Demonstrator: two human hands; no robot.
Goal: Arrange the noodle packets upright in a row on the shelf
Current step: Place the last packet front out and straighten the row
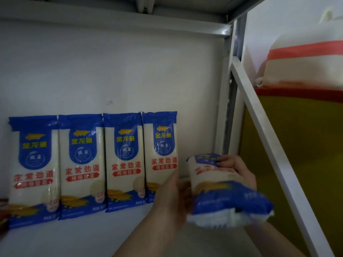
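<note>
Several blue-and-white noodle packets (81, 166) stand upright in a row against the white back wall of the shelf (74, 236). The rightmost standing packet (160, 154) is just left of my hands. A further packet (219, 190) lies tilted in the air to the right of the row, its blue end toward me. My right hand (235, 167) grips it from the far side, fingers curled over its top. My left hand (172, 199) holds its left side, between it and the row.
A grey metal upright (225, 108) and a white slanted rail (274, 149) bound the shelf on the right. Beyond them sit a yellow and red sack (297, 145) and a white bag with a red stripe (304, 60). A shelf board (130, 21) hangs overhead.
</note>
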